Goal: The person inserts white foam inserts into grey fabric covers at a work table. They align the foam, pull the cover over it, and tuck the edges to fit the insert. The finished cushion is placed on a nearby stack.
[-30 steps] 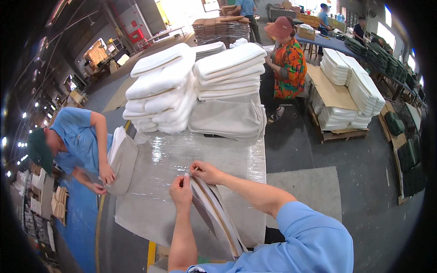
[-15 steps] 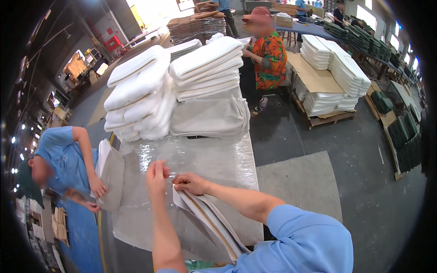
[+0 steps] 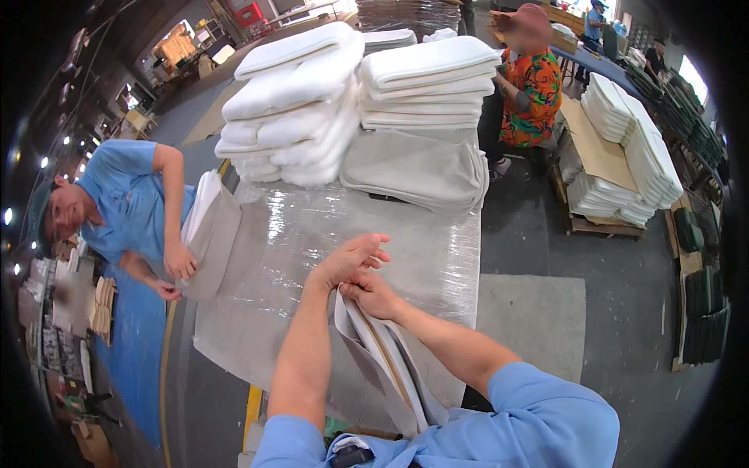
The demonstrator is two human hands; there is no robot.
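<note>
A grey fabric cushion cover (image 3: 355, 343) stands on edge against my body, its long opening facing up. White padding and a thin brown strip show inside the opening. My right hand (image 3: 374, 294) pinches the far end of the cover, thumb and fingers closed on its edge. Just beyond it, my left hand (image 3: 351, 259) is raised, fingers apart and nothing visible in them. Its wrist is close beside the right hand and the tip of the cover. The padding's lower end is hidden against my shirt.
The plastic-covered table (image 3: 304, 226) bears stacked white pads (image 3: 429, 70), a tall pile of fluffy white padding (image 3: 289, 101) and folded grey covers (image 3: 417, 168). At left, a co-worker (image 3: 133, 195) handles another grey cover (image 3: 214, 242). Another person (image 3: 530, 93) stands beyond the table's right side.
My left hand has moved right, from beside the cover's end to just past my right hand, and its fingers have spread. The right hand keeps its pinch. The whole view has shifted.
</note>
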